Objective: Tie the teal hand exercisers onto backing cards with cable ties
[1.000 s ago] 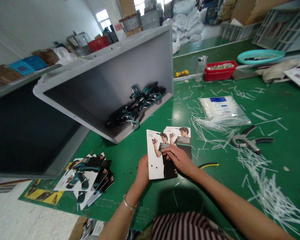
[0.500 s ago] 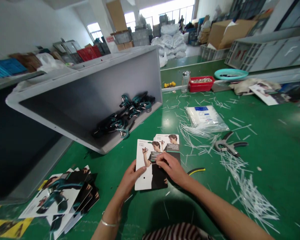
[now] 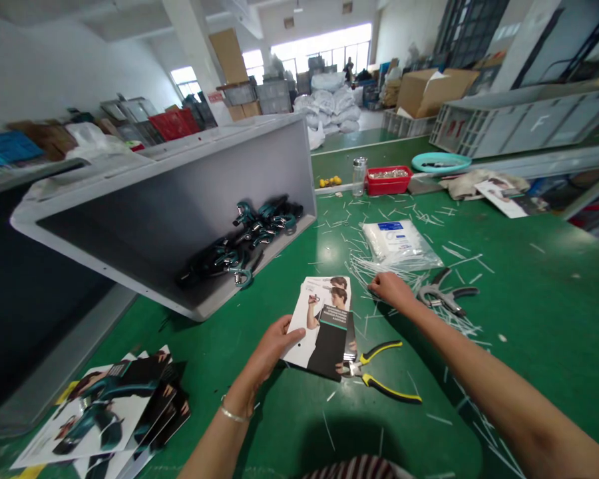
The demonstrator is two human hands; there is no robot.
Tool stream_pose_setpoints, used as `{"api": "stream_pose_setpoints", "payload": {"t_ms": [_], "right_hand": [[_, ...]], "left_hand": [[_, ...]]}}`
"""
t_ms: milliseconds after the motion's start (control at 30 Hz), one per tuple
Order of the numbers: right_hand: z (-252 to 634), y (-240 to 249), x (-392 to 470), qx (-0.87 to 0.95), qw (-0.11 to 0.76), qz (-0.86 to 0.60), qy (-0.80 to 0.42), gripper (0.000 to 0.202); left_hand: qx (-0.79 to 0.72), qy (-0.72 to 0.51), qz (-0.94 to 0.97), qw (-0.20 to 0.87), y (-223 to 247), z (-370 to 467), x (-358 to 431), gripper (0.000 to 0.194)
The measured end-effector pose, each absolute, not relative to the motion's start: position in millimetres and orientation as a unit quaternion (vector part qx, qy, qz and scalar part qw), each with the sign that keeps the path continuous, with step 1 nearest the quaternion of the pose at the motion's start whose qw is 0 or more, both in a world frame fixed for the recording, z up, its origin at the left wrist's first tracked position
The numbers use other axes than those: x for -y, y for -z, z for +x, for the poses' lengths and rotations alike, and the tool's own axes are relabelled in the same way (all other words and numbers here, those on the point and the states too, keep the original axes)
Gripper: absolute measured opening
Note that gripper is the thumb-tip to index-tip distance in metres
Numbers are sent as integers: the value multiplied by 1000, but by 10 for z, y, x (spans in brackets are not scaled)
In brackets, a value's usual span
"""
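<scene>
My left hand [image 3: 273, 346] grips the left edge of a printed cardboard card [image 3: 319, 332], with the thumb on its face. Another card [image 3: 340, 285] lies partly under it. My right hand [image 3: 392, 291] is closed at the near side of a loose heap of white cable ties [image 3: 374, 267]; its fingertips are too small to show what is between them. Yellow-and-black cutting pliers [image 3: 379, 372] lie spread, their jaws against the card's lower right edge. Grey-handled hand grips [image 3: 444, 293] rest to the right of my right wrist.
A tilted grey crate [image 3: 180, 219] at left holds several teal-and-black hand grips [image 3: 259, 229]. Cards with grips attached [image 3: 100, 412] are stacked front left. Behind the cable ties sit a plastic bag [image 3: 399, 245], a glass jar [image 3: 359, 177], a red bin [image 3: 388, 184] and a turquoise tray [image 3: 440, 163].
My right hand has moved off the card, rightward to the cable ties. The card in my left hand has turned and shifted right. The pliers now show almost fully.
</scene>
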State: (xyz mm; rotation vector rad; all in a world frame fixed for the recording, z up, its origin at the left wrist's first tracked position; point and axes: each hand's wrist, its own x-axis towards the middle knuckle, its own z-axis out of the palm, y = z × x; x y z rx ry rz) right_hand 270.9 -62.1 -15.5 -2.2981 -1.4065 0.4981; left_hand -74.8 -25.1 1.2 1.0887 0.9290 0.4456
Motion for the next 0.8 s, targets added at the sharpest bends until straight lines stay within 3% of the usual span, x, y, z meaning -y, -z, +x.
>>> {"api": "stream_pose_setpoints", "payload": {"t_ms": [200,367,433,700,800], "right_hand": [[2920,105,808,498,219,-809,-223,23],[2816,209,980,417,423,-687,-419,25],[2746,248,1003,387,456,-665,-447,31],[2754,262,1007,419,363,-743,-374,33],[2769,285,1023,421,384,-755,-323,31]], "left_hand": [[-443,-286,402,749,8,-1014,499,49],[-469,-346,391,712,-41,-1008,466,46],[-475,-355,400,699,-61,-979,431,45],[-481,-384,436,657,-36,-945,417,45],[-483,-386,446,647,5,-951,399,43]]}}
